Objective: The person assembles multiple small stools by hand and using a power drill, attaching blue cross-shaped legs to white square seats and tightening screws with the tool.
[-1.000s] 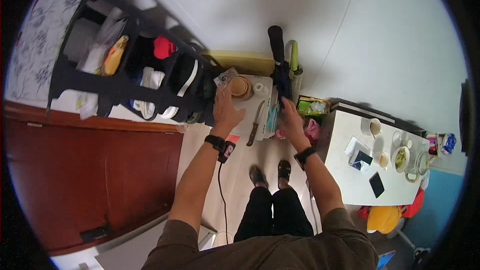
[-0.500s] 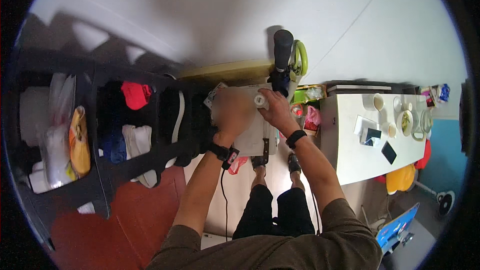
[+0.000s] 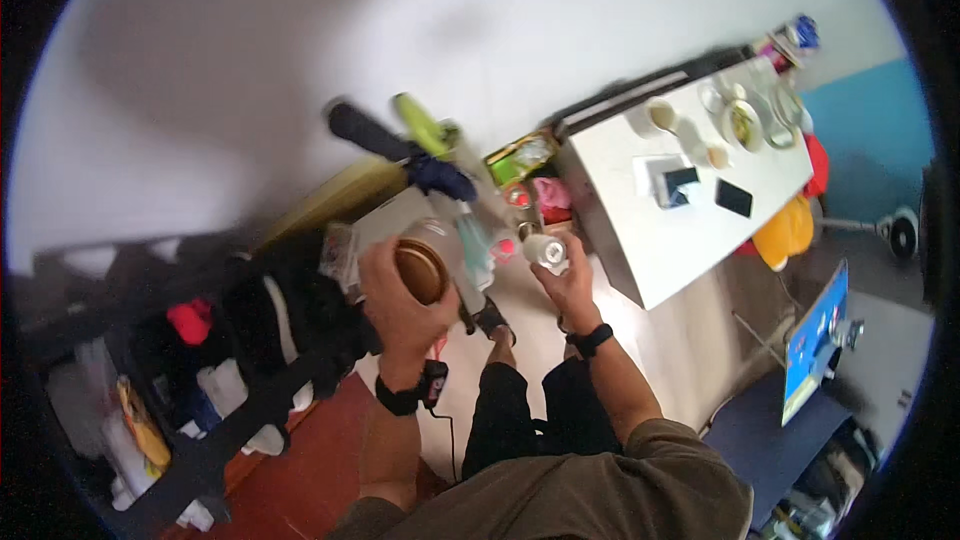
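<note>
One round brown container (image 3: 423, 275) left, one small white-topped jar (image 3: 546, 252) right, both held.
My left grip (image 3: 398, 322) wraps the container beside the black rack (image 3: 265, 425), fingers spread likely for its girth; my right grip (image 3: 570, 287) clasps the jar's side near the white table (image 3: 660, 250), probably to spare the top.

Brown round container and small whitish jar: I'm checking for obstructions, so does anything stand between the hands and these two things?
Nothing visible does. The left hand is curled directly around the brown round container, and the right hand holds the small whitish jar with nothing visible in between.
</note>
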`<act>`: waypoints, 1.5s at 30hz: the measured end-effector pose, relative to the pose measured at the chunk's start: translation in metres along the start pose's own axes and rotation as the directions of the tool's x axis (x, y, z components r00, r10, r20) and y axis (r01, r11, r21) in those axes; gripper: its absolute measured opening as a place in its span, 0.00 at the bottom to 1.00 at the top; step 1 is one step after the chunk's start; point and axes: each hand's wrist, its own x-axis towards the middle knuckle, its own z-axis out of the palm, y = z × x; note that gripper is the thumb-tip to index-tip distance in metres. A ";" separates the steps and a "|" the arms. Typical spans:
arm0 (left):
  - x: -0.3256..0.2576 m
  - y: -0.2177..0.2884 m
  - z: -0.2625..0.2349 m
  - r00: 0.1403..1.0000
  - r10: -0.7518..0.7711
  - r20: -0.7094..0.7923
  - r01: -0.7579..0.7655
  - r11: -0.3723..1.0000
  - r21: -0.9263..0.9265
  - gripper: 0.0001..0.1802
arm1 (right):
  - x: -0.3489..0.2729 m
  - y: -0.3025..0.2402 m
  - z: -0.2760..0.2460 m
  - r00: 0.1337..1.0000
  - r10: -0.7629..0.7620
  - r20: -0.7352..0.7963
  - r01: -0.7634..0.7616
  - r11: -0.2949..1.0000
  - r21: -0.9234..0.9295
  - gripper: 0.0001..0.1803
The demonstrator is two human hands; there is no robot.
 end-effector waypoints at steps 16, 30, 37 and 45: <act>-0.029 0.157 0.384 0.745 0.389 0.542 -0.312 0.921 -0.232 0.39 | -0.005 0.259 -0.197 0.905 0.175 -0.388 -0.271 0.940 -0.209 0.32; -0.056 0.141 0.452 0.715 0.447 0.538 -0.323 0.893 -0.313 0.51 | 0.013 0.307 -0.198 0.931 0.204 -0.303 -0.218 0.976 -0.015 0.32; -0.056 0.142 0.388 0.805 0.435 0.403 -0.315 0.889 -0.332 0.53 | 0.007 0.298 -0.192 0.938 0.282 -0.200 -0.270 0.959 0.089 0.40; -0.045 0.030 0.138 0.941 0.336 -0.036 -0.335 0.912 -0.237 0.26 | -0.071 0.241 -0.177 0.813 0.454 -0.365 -0.471 0.881 0.044 0.37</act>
